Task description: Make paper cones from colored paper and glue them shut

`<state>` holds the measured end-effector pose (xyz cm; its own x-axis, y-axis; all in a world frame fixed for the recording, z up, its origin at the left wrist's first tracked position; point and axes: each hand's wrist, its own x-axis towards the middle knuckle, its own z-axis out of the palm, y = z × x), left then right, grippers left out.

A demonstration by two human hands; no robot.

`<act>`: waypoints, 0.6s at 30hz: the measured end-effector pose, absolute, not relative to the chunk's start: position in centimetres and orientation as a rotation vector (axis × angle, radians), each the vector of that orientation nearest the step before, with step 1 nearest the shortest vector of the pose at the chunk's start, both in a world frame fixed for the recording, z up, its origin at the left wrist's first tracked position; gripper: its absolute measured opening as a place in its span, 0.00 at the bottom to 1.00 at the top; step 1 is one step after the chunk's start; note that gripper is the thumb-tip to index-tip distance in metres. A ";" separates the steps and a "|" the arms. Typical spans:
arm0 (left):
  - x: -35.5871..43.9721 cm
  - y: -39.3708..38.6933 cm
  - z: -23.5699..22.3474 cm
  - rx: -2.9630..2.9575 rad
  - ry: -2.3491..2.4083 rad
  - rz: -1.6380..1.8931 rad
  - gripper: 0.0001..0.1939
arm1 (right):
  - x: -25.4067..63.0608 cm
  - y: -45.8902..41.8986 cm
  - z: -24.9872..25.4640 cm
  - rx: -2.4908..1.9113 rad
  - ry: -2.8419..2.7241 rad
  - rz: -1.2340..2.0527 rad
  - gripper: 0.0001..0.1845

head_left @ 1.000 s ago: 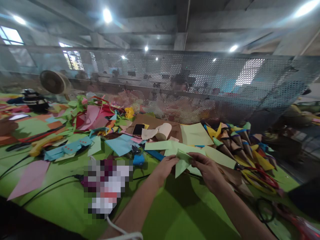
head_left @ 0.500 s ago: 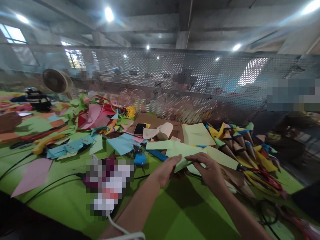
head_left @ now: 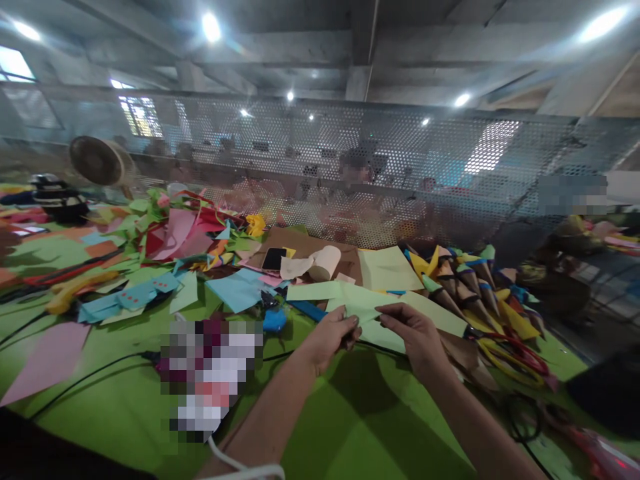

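Note:
My left hand is closed, its thumb and curled fingers gripping a piece of light green paper. My right hand pinches the other end of that paper between thumb and fingertips. The piece spans the gap between both hands, and its outline blends with the pale green sheets behind it. Beyond my hands lie a larger pale green sheet and another sheet to the right. A blue strip lies just past my left hand.
Scissors with yellow and red handles lie right, below a pile of paper cones. A white paper roll and a phone sit farther back. At left are a yellow-handled tool and a blurred-out white object with cords.
My hands have drawn slightly apart, and the paper now stretches between them. My left fingers have curled in more. The whole view has shifted a little to the right.

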<state>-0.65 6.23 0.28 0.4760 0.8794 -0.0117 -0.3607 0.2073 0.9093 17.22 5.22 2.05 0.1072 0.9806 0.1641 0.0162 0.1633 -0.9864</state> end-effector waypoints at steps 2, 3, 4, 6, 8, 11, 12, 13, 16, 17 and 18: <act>-0.7 6.3 0.3 1.028 0.633 0.960 0.19 | 17.3 5.2 2.1 -1.131 -1.200 1.063 0.17; -0.7 6.4 0.3 1.037 0.653 0.969 0.19 | 17.4 5.2 2.2 -1.123 -1.204 1.103 0.18; -0.8 6.4 0.3 1.052 0.673 0.980 0.18 | 17.5 5.2 2.2 -1.116 -1.213 1.139 0.19; -0.9 6.5 0.4 1.093 0.702 1.001 0.17 | 17.6 5.2 2.3 -1.129 -1.232 1.174 0.21; -1.0 6.4 0.5 1.148 0.714 1.002 0.17 | 17.7 5.2 2.3 -1.185 -1.285 1.140 0.20; -0.9 6.0 0.8 1.216 0.728 0.983 0.16 | 17.7 5.3 2.3 -1.258 -1.419 1.015 0.20; -0.9 5.9 0.8 1.236 0.730 0.980 0.17 | 17.7 5.4 2.3 -1.265 -1.451 0.979 0.21; -0.9 5.9 0.9 1.253 0.731 0.980 0.17 | 17.7 5.4 2.2 -1.268 -1.468 0.952 0.21; -0.8 5.9 0.7 1.285 0.727 0.988 0.15 | 17.6 5.5 2.2 -1.272 -1.474 0.914 0.22; -0.7 6.0 0.6 1.287 0.728 0.994 0.14 | 17.6 5.5 2.2 -1.274 -1.476 0.906 0.23; -0.7 6.1 0.5 1.287 0.731 1.002 0.13 | 17.5 5.4 2.3 -1.275 -1.478 0.899 0.23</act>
<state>-0.72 6.06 0.52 0.4153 0.9051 0.0912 -0.1896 -0.0119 0.9818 17.52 5.45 2.31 -0.0027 0.9813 0.1922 0.2807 0.1852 -0.9418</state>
